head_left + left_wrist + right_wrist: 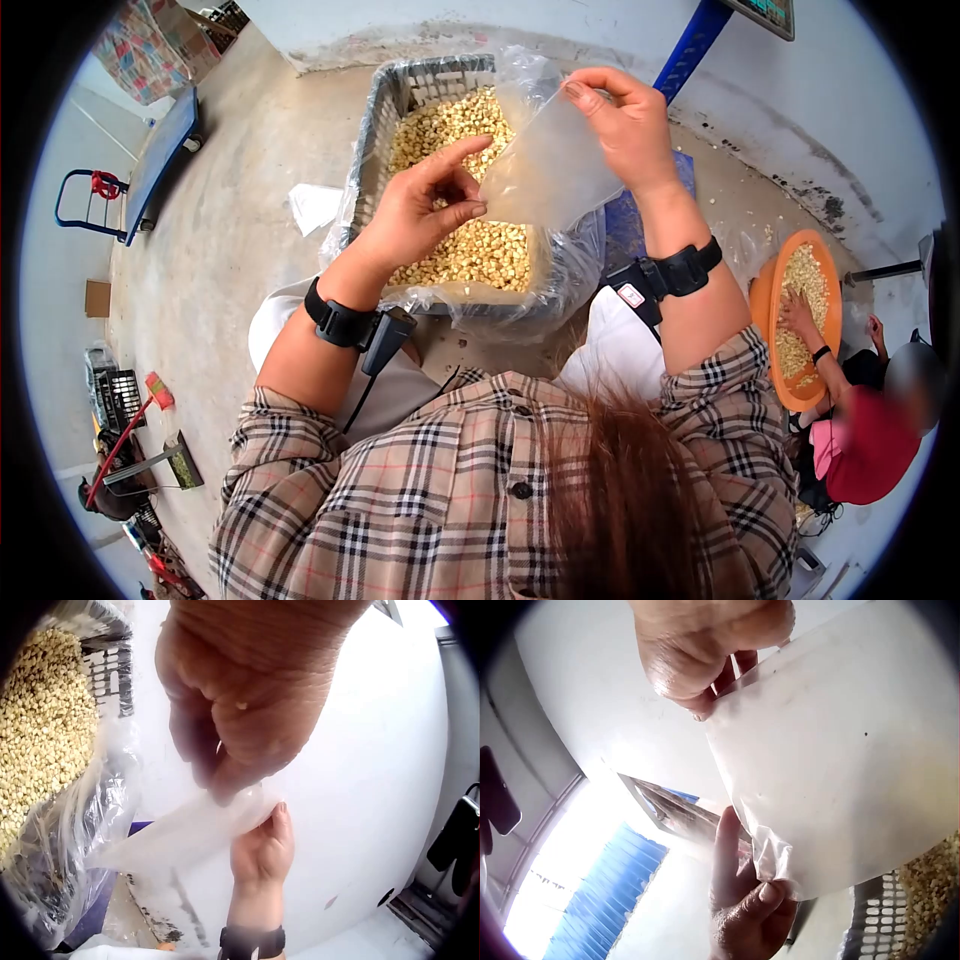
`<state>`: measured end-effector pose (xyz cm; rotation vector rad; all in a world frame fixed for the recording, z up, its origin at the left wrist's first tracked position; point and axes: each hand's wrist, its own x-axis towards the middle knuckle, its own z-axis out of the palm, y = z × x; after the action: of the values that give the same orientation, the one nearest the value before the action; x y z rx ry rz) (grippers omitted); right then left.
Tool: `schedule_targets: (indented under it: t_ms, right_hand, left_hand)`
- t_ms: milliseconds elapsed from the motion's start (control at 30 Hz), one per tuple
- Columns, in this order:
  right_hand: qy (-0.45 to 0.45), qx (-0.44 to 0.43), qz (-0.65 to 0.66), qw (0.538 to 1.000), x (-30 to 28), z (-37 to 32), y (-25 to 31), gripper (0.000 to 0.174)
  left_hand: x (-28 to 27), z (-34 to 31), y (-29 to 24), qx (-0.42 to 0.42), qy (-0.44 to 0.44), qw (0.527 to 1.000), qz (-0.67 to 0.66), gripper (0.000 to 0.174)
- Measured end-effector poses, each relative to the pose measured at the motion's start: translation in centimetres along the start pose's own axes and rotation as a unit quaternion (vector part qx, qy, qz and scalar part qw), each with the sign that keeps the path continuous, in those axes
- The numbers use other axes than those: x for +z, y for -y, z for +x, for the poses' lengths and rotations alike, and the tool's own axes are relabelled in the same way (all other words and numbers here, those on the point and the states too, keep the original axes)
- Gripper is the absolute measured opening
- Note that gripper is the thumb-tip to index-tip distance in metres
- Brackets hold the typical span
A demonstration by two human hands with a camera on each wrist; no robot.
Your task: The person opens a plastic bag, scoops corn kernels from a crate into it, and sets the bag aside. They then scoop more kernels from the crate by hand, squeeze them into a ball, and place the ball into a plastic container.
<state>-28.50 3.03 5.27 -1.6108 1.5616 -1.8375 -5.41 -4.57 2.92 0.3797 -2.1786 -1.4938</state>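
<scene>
A translucent plastic bag [560,165] is stretched between both hands above a grey crate [372,145]. My right hand [635,130] pinches the bag's upper corner between thumb and fingers. Lower and to the left, my left hand [425,205] pinches the opposite edge; in the right wrist view its thumb [769,894] presses on crumpled film there. Its index finger is held out away from the bag. Below lie pale yellow corn kernels [460,262], filling much of the crate, whose clear plastic liner [575,285] hangs over the right and near rims.
At right, another person's hand [797,315] reaches into an orange basin [772,335] of kernels. A blue post [690,50] stands by the wall. A blue trolley [165,150], a white sheet [315,207] and a dustpan [183,462] are on the floor at left.
</scene>
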Motion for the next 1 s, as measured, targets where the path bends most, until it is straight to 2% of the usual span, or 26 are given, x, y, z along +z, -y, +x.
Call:
schedule_targets:
  t_ms: [100,233,300,400,500,600,700,800,900,933,1000]
  right_hand:
    - [-0.027,0.019,0.037,0.999,-0.9,-0.1,-0.5,0.017]
    - [-0.065,-0.005,-0.008,0.998,-1.1,-0.3,0.3,0.017]
    - [-0.069,-0.027,-0.011,0.997,-0.9,-0.2,1.3,0.016]
    - [-0.079,-0.004,0.055,0.995,-0.1,0.1,2.4,0.014]
    - [-0.092,0.025,0.120,0.988,0.6,0.7,3.8,0.012]
    - [-0.101,0.052,0.246,0.963,1.2,1.7,4.7,0.011]
    - [-0.106,0.075,0.296,0.946,1.4,2.3,5.1,0.011]
    - [-0.118,0.147,0.300,0.935,1.1,2.3,5.1,0.019]
    - [-0.180,0.195,0.188,0.946,0.5,1.6,3.3,0.031]
    - [-0.138,0.141,0.105,0.975,0.5,0.8,2.7,0.035]
    - [-0.047,0.027,-0.056,0.997,0.6,-1.3,1.9,0.043]
  left_hand:
    - [-0.4,-0.3,0.1,-0.007,-0.024,1.000,-0.016,0.058]
    - [-1.5,-0.4,0.5,-0.010,-0.036,0.998,-0.057,0.060]
    - [-1.6,-0.1,0.6,-0.014,-0.047,0.991,-0.122,0.059]
    - [-1.7,0.0,0.8,-0.026,-0.070,0.969,-0.235,0.054]
    - [-1.0,0.4,1.1,0.006,-0.072,0.950,-0.304,0.052]
    - [-0.6,0.6,3.1,-0.032,-0.084,0.944,-0.318,0.044]
    - [0.0,0.6,3.2,-0.048,-0.106,0.938,-0.326,0.028]
    - [-0.3,0.6,4.1,-0.086,-0.136,0.932,-0.323,0.014]
    - [-0.6,1.2,5.2,-0.108,-0.163,0.901,-0.387,0.012]
    - [-0.6,1.3,5.1,-0.103,-0.192,0.887,-0.407,0.011]
    - [-1.1,1.2,5.3,-0.098,-0.195,0.871,-0.440,0.012]
